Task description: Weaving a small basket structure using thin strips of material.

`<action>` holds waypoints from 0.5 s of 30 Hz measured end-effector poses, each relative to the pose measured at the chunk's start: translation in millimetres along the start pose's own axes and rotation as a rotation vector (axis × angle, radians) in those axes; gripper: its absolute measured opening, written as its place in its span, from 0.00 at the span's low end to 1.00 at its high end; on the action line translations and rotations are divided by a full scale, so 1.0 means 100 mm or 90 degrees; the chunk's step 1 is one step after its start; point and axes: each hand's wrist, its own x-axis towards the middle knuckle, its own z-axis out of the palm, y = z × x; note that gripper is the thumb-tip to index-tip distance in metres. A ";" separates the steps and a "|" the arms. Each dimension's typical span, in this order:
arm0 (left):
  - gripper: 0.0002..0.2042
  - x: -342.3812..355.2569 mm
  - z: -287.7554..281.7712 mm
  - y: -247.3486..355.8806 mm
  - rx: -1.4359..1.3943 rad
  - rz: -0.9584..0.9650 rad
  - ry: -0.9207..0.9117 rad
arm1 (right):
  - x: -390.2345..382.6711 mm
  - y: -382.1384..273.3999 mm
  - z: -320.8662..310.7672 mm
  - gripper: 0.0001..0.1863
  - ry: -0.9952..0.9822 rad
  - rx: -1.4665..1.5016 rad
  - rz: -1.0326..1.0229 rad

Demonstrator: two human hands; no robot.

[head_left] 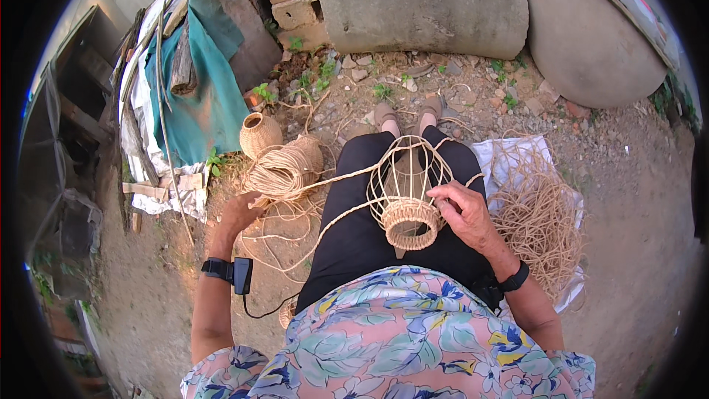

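Observation:
A half-woven basket [410,225] rests on my lap, its braided cord rim toward me and bare wire ribs spreading away. My right hand [465,210] pinches the right side of its rib frame, thumb and fingers close together. To the left, my left hand [238,213] has its fingers curled on the edge of a coil of tan cord [277,174]; the exact grip is partly hidden. Two cord strands [341,214] stretch from the coil's side across my left thigh to the basket.
A finished round woven pot [260,135] stands behind the coil. On the right, a tangled heap of cord [535,214] lies over a white sack [509,149]. Ahead are a concrete cylinder [425,11], bricks [299,0] and rubble. Teal cloth [196,81] drapes at left.

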 end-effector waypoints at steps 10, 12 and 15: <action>0.12 0.19 0.33 2.02 -0.176 0.378 0.063 | 0.01 -0.03 0.05 0.10 -0.017 0.024 0.038; 0.09 0.10 0.23 1.72 -0.230 0.335 0.009 | -0.01 0.01 0.03 0.10 -0.005 0.036 0.022; 0.09 -0.10 0.19 0.58 0.059 0.120 -0.047 | 0.01 -0.03 -0.04 0.11 0.007 0.061 0.019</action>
